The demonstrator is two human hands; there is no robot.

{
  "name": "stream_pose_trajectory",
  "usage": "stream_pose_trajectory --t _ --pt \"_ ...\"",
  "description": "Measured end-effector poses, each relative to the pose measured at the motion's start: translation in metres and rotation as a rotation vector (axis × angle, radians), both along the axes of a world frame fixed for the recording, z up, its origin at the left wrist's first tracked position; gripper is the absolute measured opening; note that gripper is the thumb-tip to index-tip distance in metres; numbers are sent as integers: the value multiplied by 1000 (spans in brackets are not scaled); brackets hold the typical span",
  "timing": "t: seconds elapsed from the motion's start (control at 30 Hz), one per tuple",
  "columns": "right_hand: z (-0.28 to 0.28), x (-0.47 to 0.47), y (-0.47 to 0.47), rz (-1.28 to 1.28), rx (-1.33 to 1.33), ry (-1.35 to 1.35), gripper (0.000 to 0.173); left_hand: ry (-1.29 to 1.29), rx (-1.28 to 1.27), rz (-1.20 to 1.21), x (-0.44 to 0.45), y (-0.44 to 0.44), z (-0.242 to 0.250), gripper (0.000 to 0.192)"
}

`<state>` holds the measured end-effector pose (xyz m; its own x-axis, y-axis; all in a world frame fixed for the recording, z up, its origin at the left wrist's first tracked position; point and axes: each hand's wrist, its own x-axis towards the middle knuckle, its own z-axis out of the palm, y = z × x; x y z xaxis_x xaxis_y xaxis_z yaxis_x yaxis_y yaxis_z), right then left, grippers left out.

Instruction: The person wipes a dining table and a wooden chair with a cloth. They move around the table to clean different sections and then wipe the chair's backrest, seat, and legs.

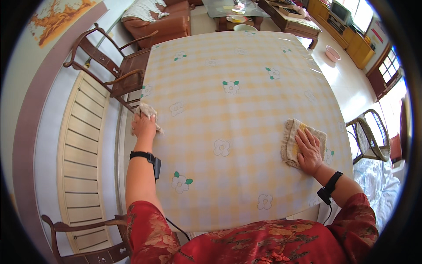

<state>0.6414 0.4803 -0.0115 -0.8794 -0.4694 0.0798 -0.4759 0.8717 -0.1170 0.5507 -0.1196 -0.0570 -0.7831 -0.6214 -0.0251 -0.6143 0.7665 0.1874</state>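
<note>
A yellow-and-white checked tablecloth point(230, 115) with printed flowers covers the large table before me. At its left edge, my left hand point(145, 126) is on a crumpled beige cloth point(147, 109), which partly overhangs the edge; whether the fingers grip it is hard to tell. Toward the right side, my right hand point(309, 150) lies flat, fingers slightly apart, on a folded beige cloth point(290, 143) with frayed edges and a yellow patch. Each wrist wears a black strap with a small device.
Wooden armchairs stand at left, one beside the table's far left point(128, 71) and one near point(92, 227). A wicker chair point(369, 138) is at right. Beyond are a brown leather sofa point(171, 24), a glass-topped table point(214, 8) and a pink basin point(332, 53) on the floor.
</note>
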Motion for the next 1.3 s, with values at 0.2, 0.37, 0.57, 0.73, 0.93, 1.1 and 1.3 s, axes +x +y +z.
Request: stream_pose_trajectory --t 0.2,0.37,0.57,0.73,0.93,1.1,1.3 --pt "-1 -6 0 -8 10 -4 65 -150 -131 -270 -77 91 8 66" --pt "-2 -7 3 0 12 -9 64 -53 -16 -686 -94 241 12 80" --pt "0 -8 1 13 1 16 63 -72 106 -1125 -19 366 27 69" --pt "-5 -3 7 6 -15 27 61 36 -61 -796 -9 286 4 70" --pt "-14 -2 14 9 -7 69 60 -95 -125 -272 82 145 14 65" --pt "-22 1 19 7 -27 134 55 -150 -178 -127 195 150 13 69" --pt "-28 1 21 -30 15 103 54 -166 -173 -60 288 209 17 71"
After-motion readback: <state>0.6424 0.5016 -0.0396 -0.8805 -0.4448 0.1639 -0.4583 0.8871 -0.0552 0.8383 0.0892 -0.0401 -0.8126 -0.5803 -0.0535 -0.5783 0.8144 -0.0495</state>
